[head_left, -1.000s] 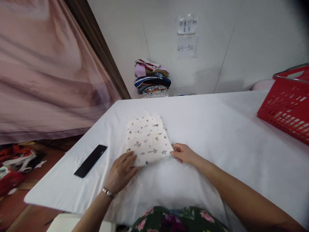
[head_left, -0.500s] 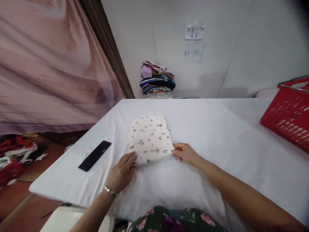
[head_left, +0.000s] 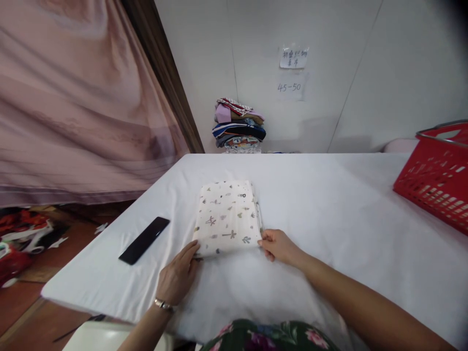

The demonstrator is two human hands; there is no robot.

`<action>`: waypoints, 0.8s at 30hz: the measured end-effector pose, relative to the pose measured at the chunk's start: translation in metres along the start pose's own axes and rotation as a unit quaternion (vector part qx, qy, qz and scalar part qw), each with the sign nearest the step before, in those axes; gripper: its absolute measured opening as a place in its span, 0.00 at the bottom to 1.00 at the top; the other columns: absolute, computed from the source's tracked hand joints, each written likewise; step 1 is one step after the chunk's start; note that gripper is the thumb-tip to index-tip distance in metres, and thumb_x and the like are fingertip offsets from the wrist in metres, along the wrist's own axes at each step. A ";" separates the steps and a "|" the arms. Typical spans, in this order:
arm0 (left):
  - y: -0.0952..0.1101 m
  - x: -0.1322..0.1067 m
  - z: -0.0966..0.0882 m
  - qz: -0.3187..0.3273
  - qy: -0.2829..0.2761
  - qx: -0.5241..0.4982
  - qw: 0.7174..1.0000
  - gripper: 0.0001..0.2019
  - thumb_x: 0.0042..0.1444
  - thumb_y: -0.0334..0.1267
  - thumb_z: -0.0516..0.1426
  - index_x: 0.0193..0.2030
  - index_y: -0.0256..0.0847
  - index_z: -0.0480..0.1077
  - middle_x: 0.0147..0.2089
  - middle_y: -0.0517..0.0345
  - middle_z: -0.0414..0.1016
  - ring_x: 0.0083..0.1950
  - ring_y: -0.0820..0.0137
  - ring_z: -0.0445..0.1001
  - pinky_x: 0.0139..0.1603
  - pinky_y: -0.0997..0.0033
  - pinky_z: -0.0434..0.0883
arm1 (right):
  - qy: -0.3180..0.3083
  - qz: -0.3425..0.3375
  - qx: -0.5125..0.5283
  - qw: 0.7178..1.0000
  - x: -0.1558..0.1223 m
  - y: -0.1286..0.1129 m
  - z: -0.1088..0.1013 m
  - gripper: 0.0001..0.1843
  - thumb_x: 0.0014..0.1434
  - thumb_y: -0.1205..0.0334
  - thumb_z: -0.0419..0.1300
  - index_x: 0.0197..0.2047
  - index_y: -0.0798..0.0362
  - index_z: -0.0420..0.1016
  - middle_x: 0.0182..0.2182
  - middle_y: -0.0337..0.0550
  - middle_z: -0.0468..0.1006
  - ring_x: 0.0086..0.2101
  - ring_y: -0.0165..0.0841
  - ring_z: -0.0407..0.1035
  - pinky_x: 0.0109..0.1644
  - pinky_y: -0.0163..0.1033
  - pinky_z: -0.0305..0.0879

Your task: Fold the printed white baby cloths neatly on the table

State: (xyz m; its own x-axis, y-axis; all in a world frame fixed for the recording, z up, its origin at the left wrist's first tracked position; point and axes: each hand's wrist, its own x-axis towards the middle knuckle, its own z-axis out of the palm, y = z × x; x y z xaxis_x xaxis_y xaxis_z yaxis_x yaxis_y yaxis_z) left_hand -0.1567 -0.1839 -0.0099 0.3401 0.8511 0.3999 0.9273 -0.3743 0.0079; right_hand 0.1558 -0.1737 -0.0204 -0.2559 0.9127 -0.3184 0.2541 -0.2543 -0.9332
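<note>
A folded cream cloth (head_left: pixel 227 217) printed with small plants and animals lies flat on the white-covered table (head_left: pixel 329 209). My left hand (head_left: pixel 178 278) rests at its near left corner, fingers stretched toward the edge and touching it. My right hand (head_left: pixel 278 245) has its fingers curled and pinching the cloth's near right corner. A metal watch band shows on my left wrist.
A black phone (head_left: pixel 145 240) lies near the table's left edge. A red plastic basket (head_left: pixel 435 180) stands at the right. A stack of folded clothes (head_left: pixel 238 124) sits against the far wall under paper notes. A pink curtain hangs left; red items lie on the floor.
My left hand slid off the cloth's top to its near left corner, and my right hand drew slightly nearer along the right corner. The camera view shifted a little.
</note>
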 end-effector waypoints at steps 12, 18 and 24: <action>0.014 0.025 0.008 0.063 -0.008 -0.081 0.995 0.18 0.54 0.37 0.50 0.53 0.43 0.65 0.56 0.53 0.66 0.60 0.60 0.60 0.58 0.51 0.60 | 0.112 -0.021 -0.071 0.991 0.043 -0.033 -0.033 0.06 0.51 0.66 0.53 0.28 0.56 0.70 0.21 0.36 0.71 0.16 0.21 0.59 0.21 0.29 0.53; 0.040 0.043 0.015 0.078 -0.043 -0.040 0.995 0.21 0.57 0.46 0.49 0.54 0.40 0.64 0.59 0.48 0.63 0.60 0.58 0.59 0.58 0.49 0.59 | 0.064 0.013 -0.106 0.992 0.056 -0.027 -0.024 0.05 0.46 0.63 0.57 0.22 0.55 0.68 0.12 0.32 0.63 0.14 0.23 0.56 0.19 0.29 0.52; 0.041 0.046 0.016 0.081 -0.052 -0.024 0.995 0.21 0.57 0.48 0.49 0.54 0.41 0.64 0.58 0.49 0.64 0.60 0.58 0.60 0.57 0.51 0.60 | 0.044 0.025 -0.090 0.995 0.045 -0.020 -0.019 0.06 0.44 0.64 0.57 0.19 0.54 0.65 0.11 0.31 0.60 0.15 0.23 0.54 0.18 0.29 0.48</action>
State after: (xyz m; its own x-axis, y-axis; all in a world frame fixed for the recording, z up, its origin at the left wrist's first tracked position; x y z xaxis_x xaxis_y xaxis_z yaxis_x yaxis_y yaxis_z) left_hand -0.1011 -0.1543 -0.0061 0.5007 0.8113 0.3019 0.8516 -0.5242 -0.0037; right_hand 0.1567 -0.1212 -0.0134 -0.1571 0.9270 -0.3406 0.4298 -0.2463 -0.8687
